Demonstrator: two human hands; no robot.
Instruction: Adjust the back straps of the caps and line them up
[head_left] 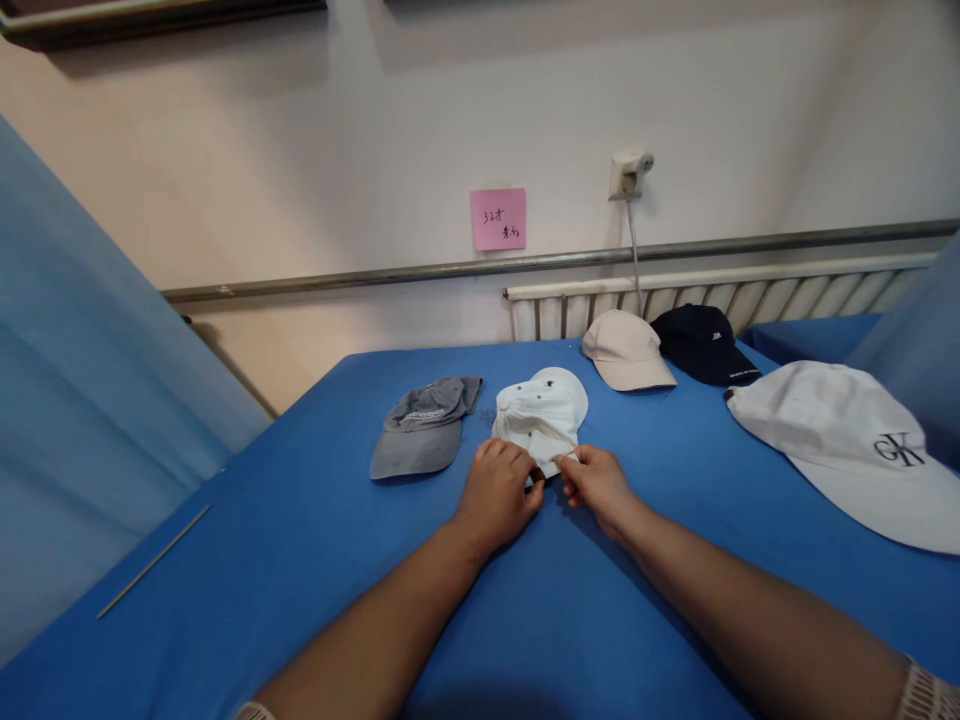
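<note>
Clearly, both hands have their grip closed at the near edge of the pale cap (551,405), which lies on the blue-covered table (300,590) straight ahead, brim pointing away. The left hand (496,492) curls its fingers by a dark strip (537,476) on that edge, though how firmly it holds is hidden; the right hand (598,483) pinches the rim between thumb and forefinger, with next to no gap. Because only the margin is held, an uneven tug could slip the cloth from the right grip, and the soft, sunken crown would probably crumple further. Off to the left, a thin stick (154,562) rests near the table's side and might roll off if the cover were dragged. On the right, a wide swing of the forearm could knock the brim of the white cap with dark letters (855,420). Just left of the pale cap, the grey cap (420,430) sits close enough that a sideways push of the left knuckles could shove it. Farther back, the beige cap (622,345) and navy cap (701,340) stand close together, so a bump to 1 might shift 2.
</note>
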